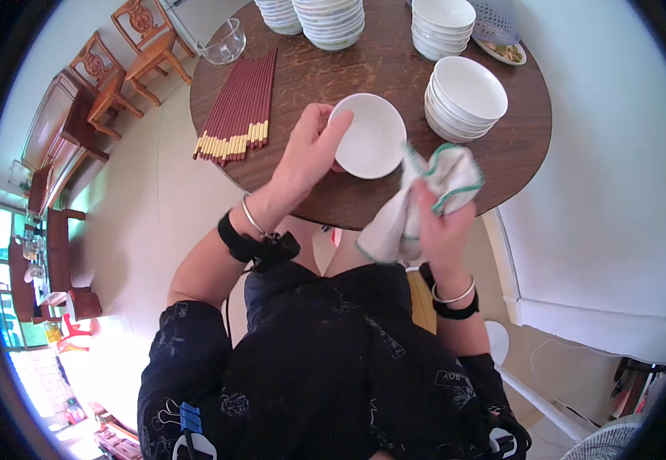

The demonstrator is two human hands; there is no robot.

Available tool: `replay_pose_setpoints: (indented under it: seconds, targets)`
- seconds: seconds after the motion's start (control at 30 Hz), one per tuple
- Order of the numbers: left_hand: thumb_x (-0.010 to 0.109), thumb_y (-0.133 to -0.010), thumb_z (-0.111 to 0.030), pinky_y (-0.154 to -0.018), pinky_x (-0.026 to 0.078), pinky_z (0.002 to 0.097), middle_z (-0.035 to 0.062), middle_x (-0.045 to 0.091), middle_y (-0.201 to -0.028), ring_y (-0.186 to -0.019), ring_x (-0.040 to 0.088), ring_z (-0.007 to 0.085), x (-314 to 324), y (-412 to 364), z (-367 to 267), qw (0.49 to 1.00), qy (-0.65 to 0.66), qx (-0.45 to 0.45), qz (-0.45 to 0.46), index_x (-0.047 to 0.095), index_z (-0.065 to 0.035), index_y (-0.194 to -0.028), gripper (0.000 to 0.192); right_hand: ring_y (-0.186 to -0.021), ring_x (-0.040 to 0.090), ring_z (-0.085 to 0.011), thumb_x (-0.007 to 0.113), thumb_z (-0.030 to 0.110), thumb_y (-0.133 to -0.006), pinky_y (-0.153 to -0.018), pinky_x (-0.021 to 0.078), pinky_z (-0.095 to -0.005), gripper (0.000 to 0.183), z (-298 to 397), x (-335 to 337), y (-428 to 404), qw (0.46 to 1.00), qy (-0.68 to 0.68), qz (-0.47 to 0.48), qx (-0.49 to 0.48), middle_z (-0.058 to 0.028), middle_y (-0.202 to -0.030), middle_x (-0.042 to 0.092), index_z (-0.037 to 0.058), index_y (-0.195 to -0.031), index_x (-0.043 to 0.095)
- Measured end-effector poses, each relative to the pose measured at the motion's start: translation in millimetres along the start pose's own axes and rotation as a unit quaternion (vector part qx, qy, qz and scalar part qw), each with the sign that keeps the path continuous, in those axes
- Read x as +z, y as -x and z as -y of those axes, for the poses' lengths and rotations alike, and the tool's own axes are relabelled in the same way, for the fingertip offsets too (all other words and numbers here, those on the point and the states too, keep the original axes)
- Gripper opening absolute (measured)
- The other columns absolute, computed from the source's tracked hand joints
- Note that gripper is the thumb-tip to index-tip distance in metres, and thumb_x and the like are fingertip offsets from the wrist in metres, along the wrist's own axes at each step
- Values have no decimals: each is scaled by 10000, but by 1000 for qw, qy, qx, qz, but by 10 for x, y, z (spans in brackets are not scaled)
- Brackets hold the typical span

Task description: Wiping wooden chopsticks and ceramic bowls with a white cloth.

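Observation:
My left hand (pixel 308 144) grips the left rim of a white bowl (pixel 369 138), thumb over the edge and fingers behind. The bowl is tilted so its bare inside faces me, above the near part of the table. In my right hand (pixel 446 230) is a bunched white cloth with green edging (pixel 450 172); its upper corner comes up to the bowl's right rim. The right hand is slightly blurred. Just beyond the cloth stands a stack of several white bowls (pixel 469 95).
The round dark wooden table (pixel 333 201) also bears a row of dark red chopsticks (pixel 241 98), a glass bowl (pixel 223 46), patterned bowl stacks (pixel 333 23), another white stack (pixel 442 26) and a plate of food (pixel 504 53) partly under a mesh cover (pixel 491 20). Carved chairs (pixel 151 49) stand left.

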State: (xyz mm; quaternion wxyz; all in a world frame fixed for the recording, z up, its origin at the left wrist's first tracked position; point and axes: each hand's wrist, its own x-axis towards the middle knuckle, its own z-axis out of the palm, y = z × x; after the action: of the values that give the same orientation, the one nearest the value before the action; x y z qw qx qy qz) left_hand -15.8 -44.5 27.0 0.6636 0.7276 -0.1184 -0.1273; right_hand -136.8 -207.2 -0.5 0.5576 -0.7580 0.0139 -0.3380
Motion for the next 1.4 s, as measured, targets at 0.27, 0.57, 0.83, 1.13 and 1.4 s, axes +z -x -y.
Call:
replay_pose_setpoints:
  seconds: [0.27, 0.57, 0.83, 1.13, 1.4]
  targets:
    - [532, -960, -236, -732, 465, 253, 74, 585, -927, -834, 542, 101, 164, 360, 346, 987, 40, 153, -9, 462, 12, -1135, 312, -880, 581, -386, 614, 86, -794, -709, 491, -447, 279, 200, 293, -210, 961, 223, 144, -73, -190, -1010, 520, 4, -1042, 518]
    - [569, -934, -206, -717, 481, 276, 100, 593, -939, -825, 566, 131, 183, 439, 388, 985, 46, 165, 18, 418, -1, -1182, 355, -776, 634, -339, 557, 98, -815, -593, 542, -390, 187, 226, 469, -222, 845, 458, 274, -43, -177, -869, 564, -8, -960, 505]
    - [568, -937, -175, -710, 470, 266, 87, 584, -920, -811, 547, 118, 229, 454, 408, 976, 34, 214, -25, 427, 1, -1171, 325, -690, 656, -300, 566, 94, -799, -584, 547, -388, 139, 253, 515, -266, 854, 478, 176, -108, -173, -812, 609, -8, -891, 545]
    - [556, -949, -174, -691, 445, 237, 42, 554, -893, -780, 506, 83, 189, 451, 399, 982, 59, 176, -27, 438, 0, -1157, 296, -725, 626, -368, 643, 98, -748, -656, 518, -426, 172, 288, 176, -316, 946, 262, 188, -20, -144, -760, 593, 32, -891, 573]
    - [568, -933, -137, -717, 443, 230, 43, 553, -950, -815, 511, 80, 163, 467, 426, 980, 85, 181, 5, 436, -4, -1176, 307, -746, 606, -405, 663, 118, -763, -639, 460, -497, 308, 74, 227, -406, 929, 345, 134, 2, -189, -749, 604, 62, -1028, 516]
